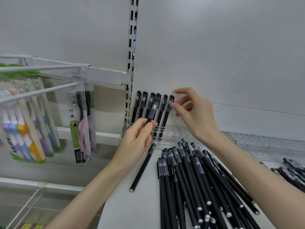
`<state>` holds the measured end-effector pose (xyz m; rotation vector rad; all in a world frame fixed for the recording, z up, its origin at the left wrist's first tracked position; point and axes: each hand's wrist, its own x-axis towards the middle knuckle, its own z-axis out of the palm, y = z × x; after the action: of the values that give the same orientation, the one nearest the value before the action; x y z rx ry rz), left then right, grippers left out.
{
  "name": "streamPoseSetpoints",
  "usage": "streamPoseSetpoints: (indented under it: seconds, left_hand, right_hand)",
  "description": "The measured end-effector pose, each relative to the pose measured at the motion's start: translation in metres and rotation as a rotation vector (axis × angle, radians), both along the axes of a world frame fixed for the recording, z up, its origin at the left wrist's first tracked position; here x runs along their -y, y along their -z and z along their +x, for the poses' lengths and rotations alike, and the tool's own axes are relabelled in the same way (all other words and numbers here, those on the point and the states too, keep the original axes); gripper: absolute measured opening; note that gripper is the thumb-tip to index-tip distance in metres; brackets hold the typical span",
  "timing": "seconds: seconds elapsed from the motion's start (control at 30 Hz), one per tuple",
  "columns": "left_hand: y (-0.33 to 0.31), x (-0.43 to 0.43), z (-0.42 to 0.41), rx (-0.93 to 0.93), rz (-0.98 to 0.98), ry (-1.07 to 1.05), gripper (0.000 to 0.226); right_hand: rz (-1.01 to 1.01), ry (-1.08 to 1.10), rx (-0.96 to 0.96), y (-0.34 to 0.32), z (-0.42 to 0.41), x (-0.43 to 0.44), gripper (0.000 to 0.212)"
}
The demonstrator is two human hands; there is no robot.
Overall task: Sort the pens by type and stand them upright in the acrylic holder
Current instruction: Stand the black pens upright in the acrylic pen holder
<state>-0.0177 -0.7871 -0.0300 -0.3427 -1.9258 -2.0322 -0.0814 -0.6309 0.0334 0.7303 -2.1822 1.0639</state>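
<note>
My left hand (137, 138) pinches a black frosted-cap pen (153, 109); my right hand (194, 113), fingers apart, touches the standing row (143, 104) (six up). Next: seat it in the clear acrylic holder (173, 129).

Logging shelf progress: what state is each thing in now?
Left hand: pinches one black capped pen, tilted, cap up.
Right hand: thumb at rightmost standing pen; grip unclear.
Clear acrylic holder: on white shelf, left end filled.
Standing black capped pens: upright, caps up, in holder.
Pile of black pens: lying loose.
Single black pen: lying apart, left of pile.
Packaged toothbrushes: hanging on hooks.
</note>
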Motion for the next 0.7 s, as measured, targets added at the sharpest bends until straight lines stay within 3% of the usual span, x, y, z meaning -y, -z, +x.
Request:
streamPoseSetpoints:
  seconds: [0.1, 0.27, 0.53, 0.63, 0.7]
  left_hand:
    - [0.0, 0.0, -0.001, -0.012, 0.001, 0.021, 0.024]
    - [0.001, -0.002, 0.003, -0.078, -0.027, 0.058, 0.016]
    - [0.002, -0.001, 0.004, -0.101, 0.024, -0.023, 0.012]
    - [0.004, -0.003, 0.006, -0.13, -0.054, -0.095, 0.019]
    - [0.006, -0.001, 0.004, -0.268, -0.245, -0.224, 0.024]
  right_hand:
    - [-0.105, -0.136, 0.092, -0.003, 0.016, 0.003, 0.019]
    - [-0.181, -0.354, 0.29, -0.002, 0.025, 0.009, 0.033]
    - [-0.273, -0.412, 0.345, -0.003, 0.031, 0.01, 0.036]
    - [-0.35, -0.394, 0.35, -0.005, 0.031, 0.009, 0.039]
    - [-0.438, -0.357, 0.321, -0.011, 0.028, 0.004, 0.034]
